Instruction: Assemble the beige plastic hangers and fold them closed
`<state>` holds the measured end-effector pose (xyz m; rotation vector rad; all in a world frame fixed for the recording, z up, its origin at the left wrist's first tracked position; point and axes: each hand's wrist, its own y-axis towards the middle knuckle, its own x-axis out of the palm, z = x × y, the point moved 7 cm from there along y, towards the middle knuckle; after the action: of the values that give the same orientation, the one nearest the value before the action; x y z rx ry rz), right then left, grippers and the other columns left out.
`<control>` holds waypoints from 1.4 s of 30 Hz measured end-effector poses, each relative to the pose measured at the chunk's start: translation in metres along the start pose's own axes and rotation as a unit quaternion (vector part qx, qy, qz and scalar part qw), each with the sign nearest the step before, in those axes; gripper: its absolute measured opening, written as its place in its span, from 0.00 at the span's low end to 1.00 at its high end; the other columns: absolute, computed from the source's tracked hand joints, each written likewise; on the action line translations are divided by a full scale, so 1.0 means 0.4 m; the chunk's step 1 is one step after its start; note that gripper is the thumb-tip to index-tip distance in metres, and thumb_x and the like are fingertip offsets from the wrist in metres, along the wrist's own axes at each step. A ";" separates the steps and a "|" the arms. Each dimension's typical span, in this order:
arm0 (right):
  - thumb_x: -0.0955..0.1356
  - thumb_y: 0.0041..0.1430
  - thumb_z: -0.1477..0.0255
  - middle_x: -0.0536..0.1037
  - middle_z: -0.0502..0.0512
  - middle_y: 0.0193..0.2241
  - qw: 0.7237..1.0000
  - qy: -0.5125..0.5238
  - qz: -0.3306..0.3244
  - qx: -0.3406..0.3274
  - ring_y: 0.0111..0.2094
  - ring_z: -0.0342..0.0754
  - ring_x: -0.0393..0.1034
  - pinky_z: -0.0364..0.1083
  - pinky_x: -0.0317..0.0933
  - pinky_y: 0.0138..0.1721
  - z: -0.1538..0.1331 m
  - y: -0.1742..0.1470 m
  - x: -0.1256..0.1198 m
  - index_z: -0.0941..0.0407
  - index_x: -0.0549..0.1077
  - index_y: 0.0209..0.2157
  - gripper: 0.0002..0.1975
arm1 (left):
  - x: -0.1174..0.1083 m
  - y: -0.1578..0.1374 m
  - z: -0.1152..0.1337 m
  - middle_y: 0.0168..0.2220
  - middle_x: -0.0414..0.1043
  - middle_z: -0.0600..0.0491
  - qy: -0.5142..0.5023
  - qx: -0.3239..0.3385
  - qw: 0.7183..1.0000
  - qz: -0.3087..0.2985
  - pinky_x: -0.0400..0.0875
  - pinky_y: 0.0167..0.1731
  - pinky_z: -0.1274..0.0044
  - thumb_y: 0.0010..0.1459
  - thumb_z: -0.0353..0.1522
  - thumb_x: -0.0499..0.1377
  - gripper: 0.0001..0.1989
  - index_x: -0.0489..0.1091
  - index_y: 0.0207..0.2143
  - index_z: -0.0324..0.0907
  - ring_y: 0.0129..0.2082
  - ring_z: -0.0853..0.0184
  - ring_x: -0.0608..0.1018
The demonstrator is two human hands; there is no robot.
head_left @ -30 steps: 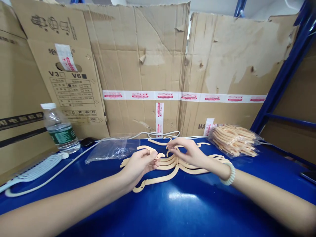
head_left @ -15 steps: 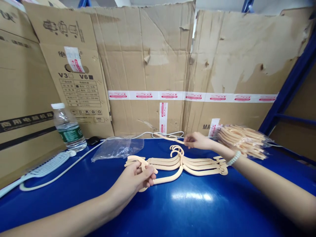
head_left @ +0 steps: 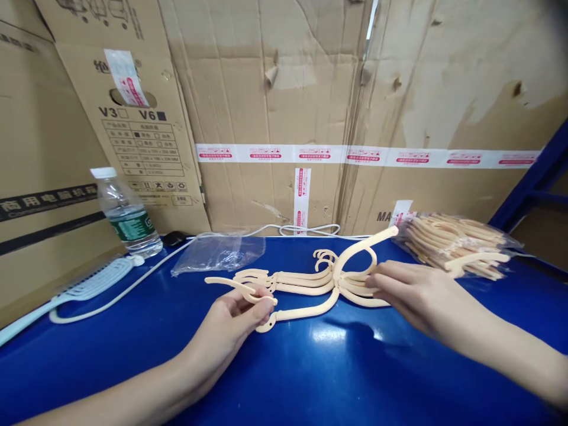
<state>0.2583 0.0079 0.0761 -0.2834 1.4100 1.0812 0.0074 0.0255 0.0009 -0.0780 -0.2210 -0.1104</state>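
Note:
My left hand (head_left: 242, 322) pinches a cream curved hanger piece (head_left: 222, 281) between thumb and fingers, beside the left end of the row of hangers. My right hand (head_left: 412, 293) has its fingers closed on a cream plastic clothes hanger (head_left: 366, 241), whose curved arm rises toward the upper right. Beneath and behind it lie several matching hangers (head_left: 304, 287), side by side, hooks pointing away from me. The nearest hanger's left arm (head_left: 304, 313) ends in a rounded joint close to my left fingers. My right hand covers the right ends of the row.
At the back right sits a plastic bag of hangers (head_left: 452, 236), with a loose-looking cream piece (head_left: 481, 258) in front. A clear plastic bag (head_left: 217, 254), water bottle (head_left: 133, 222), pale blue hairbrush (head_left: 97, 281) and white cable (head_left: 137, 284) occupy the left. Cardboard (head_left: 266, 106) stands behind.
My right hand has come nearer and to the right, bringing a hanger from the back over the row. The piece in my left hand has tilted flatter. The view has dipped slightly.

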 end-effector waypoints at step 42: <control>0.61 0.64 0.77 0.77 0.52 0.31 0.977 0.079 0.180 0.077 0.30 0.46 0.76 0.42 0.68 0.29 0.000 -0.042 -0.031 0.52 0.67 0.39 0.07 | 0.025 -0.023 0.002 0.44 0.71 0.51 -0.104 -0.033 0.990 -0.092 0.70 0.42 0.73 0.56 0.32 0.66 0.06 0.71 0.31 0.41 0.39 0.67 0.74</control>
<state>0.2732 -0.0062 0.0801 0.0011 1.7228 1.2551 0.0160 0.0153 0.0045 -0.1349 -0.4334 -0.2933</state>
